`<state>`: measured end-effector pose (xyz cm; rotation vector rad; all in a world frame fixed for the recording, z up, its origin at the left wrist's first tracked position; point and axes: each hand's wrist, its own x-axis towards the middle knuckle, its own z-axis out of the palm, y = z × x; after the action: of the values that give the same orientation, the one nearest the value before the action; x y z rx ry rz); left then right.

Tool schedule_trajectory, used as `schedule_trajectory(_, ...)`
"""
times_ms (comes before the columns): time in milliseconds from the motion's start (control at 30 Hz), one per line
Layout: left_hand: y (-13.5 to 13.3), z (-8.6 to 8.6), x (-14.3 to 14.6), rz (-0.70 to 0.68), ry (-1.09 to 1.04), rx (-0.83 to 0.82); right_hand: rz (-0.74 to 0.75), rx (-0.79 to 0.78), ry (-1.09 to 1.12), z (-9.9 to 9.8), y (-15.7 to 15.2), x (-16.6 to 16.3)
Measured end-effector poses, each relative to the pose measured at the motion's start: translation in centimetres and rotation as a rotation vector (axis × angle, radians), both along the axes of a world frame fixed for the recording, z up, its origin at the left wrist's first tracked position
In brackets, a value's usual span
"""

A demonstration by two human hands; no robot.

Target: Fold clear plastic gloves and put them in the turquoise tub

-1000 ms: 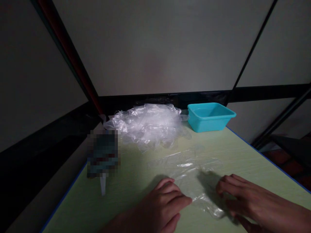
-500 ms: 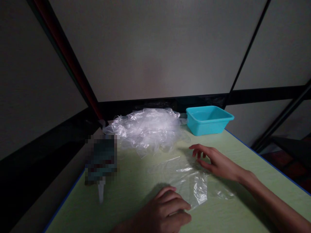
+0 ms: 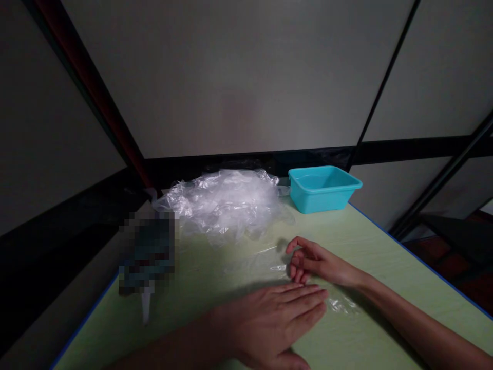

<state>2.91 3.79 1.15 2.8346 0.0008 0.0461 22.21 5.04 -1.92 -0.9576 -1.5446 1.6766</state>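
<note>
At the far left of the table [image 3: 192, 277], near its blue edge, a dark object [image 3: 148, 257] is blurred into coarse blocks, so what it is cannot be made out; a narrow white strip [image 3: 146, 307] sticks out from its near end. Right of it, toward the back, lies a heap of crumpled clear plastic [image 3: 227, 203], its layers too tangled to tell apart. Nearer the person, a thin clear plastic sheet [image 3: 250, 263] lies flat on the table, passing from beyond the left hand [image 3: 285, 321] to beneath and around the right hand [image 3: 308, 259], with a crinkled, shiny part showing right of the left fingertips. The left hand is palm down over the near side of the sheet, fingers straight and laid together — whether it presses on the plastic is hidden under it. Just beyond those fingertips, the right hand has its fingers loosely curled above the sheet; whether they pinch any of it cannot be told. Both hands cover the sheet's middle, and its outline fades into the pale green surface. Both forearms are cut off by the frame. Behind the right hand, well apart, stands a turquoise basin [image 3: 323, 192], its floor hidden by its near wall.
</note>
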Motion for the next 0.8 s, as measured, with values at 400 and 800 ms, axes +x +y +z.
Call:
schedule_trajectory(400, 0.0, -0.3, -0.1, -0.01, 0.048, -0.052, -0.344, 0.051, 0.02, 1.0, 1.1, 1.6)
schedule_trajectory(800, -0.6, 0.1, -0.8, 0.044, 0.061, 0.062, -0.119, 0.457, -0.57, 2.4, 0.2, 2.6)
